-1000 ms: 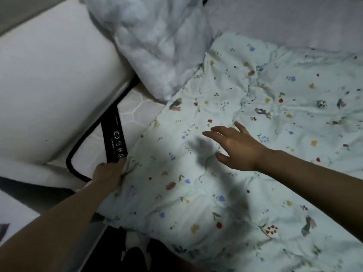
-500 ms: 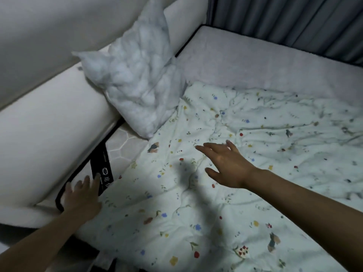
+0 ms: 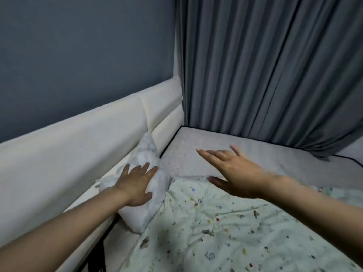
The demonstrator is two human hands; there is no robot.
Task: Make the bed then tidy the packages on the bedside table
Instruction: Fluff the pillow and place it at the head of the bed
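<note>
A white pillow (image 3: pixel 145 209) leans against the cream padded headboard (image 3: pixel 78 150) at the left of the bed. My left hand (image 3: pixel 135 183) lies flat on the pillow, fingers spread, gripping nothing. A pale floral quilt (image 3: pixel 235 232) covers the near part of the mattress; its top edge ends beside the pillow. My right hand (image 3: pixel 233 173) hovers open above that edge, fingers pointing left over the bare grey mattress (image 3: pixel 206 148). No bedside table or packages are in view.
Dark grey curtains (image 3: pixel 275 75) hang along the far side of the bed. A blue-grey wall (image 3: pixel 78 46) rises above the headboard. A dark gap (image 3: pixel 98 250) runs between the mattress and the headboard.
My view has lifted from the quilt toward the wall and curtains. My left hand moved from the quilt's corner at the mattress edge up onto the pillow. My right hand moved toward the quilt's top edge.
</note>
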